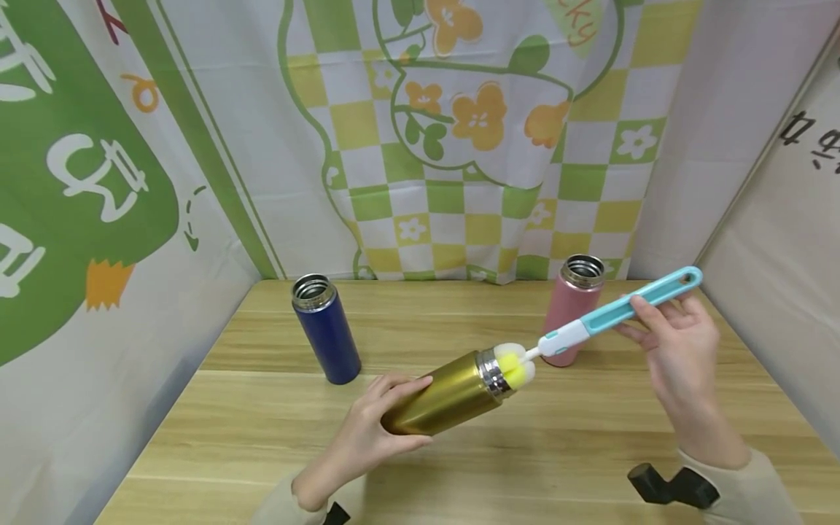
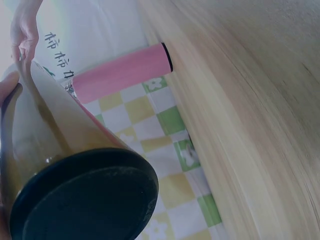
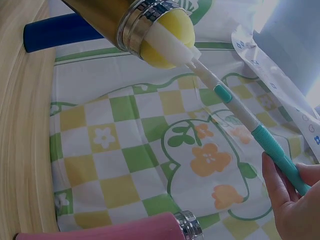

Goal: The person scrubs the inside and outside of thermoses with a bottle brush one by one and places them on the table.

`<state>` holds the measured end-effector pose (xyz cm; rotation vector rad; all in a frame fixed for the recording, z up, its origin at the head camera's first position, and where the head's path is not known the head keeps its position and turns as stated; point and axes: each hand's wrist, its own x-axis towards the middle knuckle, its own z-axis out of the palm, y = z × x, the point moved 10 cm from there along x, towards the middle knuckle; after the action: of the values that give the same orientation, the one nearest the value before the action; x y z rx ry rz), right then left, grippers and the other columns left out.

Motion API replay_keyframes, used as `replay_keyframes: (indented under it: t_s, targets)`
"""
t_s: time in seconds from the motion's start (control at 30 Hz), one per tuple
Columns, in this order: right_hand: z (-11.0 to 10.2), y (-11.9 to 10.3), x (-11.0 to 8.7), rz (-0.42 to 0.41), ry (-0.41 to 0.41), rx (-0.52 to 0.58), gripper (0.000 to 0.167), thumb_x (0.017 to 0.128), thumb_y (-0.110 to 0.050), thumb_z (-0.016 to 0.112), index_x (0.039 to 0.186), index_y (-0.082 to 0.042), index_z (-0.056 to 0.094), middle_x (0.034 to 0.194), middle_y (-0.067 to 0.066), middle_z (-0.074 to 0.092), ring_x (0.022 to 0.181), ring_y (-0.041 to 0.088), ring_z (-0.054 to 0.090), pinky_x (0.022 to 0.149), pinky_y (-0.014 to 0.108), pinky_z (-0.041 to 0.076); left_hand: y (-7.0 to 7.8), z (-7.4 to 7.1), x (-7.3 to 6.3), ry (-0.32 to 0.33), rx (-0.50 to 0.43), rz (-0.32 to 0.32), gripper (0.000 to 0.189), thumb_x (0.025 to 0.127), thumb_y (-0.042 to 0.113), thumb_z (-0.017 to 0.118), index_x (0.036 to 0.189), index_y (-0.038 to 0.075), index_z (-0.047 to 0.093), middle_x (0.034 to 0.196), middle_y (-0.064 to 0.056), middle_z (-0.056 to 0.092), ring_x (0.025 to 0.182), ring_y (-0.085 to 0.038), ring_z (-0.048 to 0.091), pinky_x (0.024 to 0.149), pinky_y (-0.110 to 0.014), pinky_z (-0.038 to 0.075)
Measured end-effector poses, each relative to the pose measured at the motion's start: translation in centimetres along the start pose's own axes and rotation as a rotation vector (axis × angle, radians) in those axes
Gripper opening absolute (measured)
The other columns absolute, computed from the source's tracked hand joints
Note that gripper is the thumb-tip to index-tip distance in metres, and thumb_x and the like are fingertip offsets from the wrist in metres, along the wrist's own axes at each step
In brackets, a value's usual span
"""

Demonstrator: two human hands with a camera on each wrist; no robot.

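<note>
My left hand (image 1: 374, 430) grips the lower part of a gold thermos bottle (image 1: 446, 394), which is tilted with its open steel mouth up toward the right. In the left wrist view the bottle's dark base (image 2: 90, 200) faces the camera. At the mouth sits the yellow and white sponge head (image 1: 515, 366) of a bottle brush, partly inside and partly bulging out. My right hand (image 1: 682, 350) pinches the brush's turquoise handle (image 1: 630, 306) between thumb and fingers. The right wrist view shows the sponge (image 3: 172, 37) at the steel rim.
A blue thermos bottle (image 1: 328, 335) without a lid stands at the left on the wooden table (image 1: 262, 437). Behind the brush, at the right, stands a lidless pink thermos bottle (image 1: 571, 306). A patterned cloth (image 1: 459, 219) hangs along the table's back edge.
</note>
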<state>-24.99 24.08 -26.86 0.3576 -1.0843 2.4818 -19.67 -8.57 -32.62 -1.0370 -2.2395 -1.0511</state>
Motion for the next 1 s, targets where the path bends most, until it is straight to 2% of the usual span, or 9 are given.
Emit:
replay_keyframes:
  t_s: [0.33, 0.73, 1.0]
  targets:
    - [-0.8, -0.6, 0.4, 0.011, 0.015, 0.013, 0.017, 0.078, 0.018, 0.051, 0.092, 0.008, 0.050, 0.077, 0.016, 0.061, 0.071, 0.025, 0.064, 0.063, 0.039, 0.050, -0.4, -0.3, -0.4, -0.020, -0.002, -0.024, 0.067, 0.061, 0.025, 0.080, 0.122, 0.017, 0.054, 0.109, -0.002, 0.055, 0.099, -0.017, 0.050, 0.077, -0.031, 0.045]
    - [-1.1, -1.2, 0.6, 0.006, 0.005, 0.073, 0.016, 0.079, 0.020, 0.047, 0.090, 0.009, 0.052, 0.076, 0.019, 0.062, 0.069, 0.026, 0.064, 0.062, 0.041, 0.051, -0.3, -0.4, -0.6, -0.018, 0.005, 0.009, 0.067, 0.061, 0.026, 0.080, 0.122, 0.015, 0.054, 0.109, -0.004, 0.055, 0.098, -0.018, 0.051, 0.076, -0.031, 0.045]
    - [-2.3, -2.1, 1.1, -0.015, 0.062, 0.081, 0.018, 0.079, 0.021, 0.047, 0.091, 0.009, 0.051, 0.073, 0.018, 0.061, 0.066, 0.028, 0.064, 0.057, 0.040, 0.051, -0.9, -0.7, -1.0, -0.018, -0.009, -0.016, 0.069, 0.058, 0.024, 0.082, 0.121, 0.015, 0.054, 0.110, -0.005, 0.055, 0.099, -0.018, 0.051, 0.078, -0.031, 0.045]
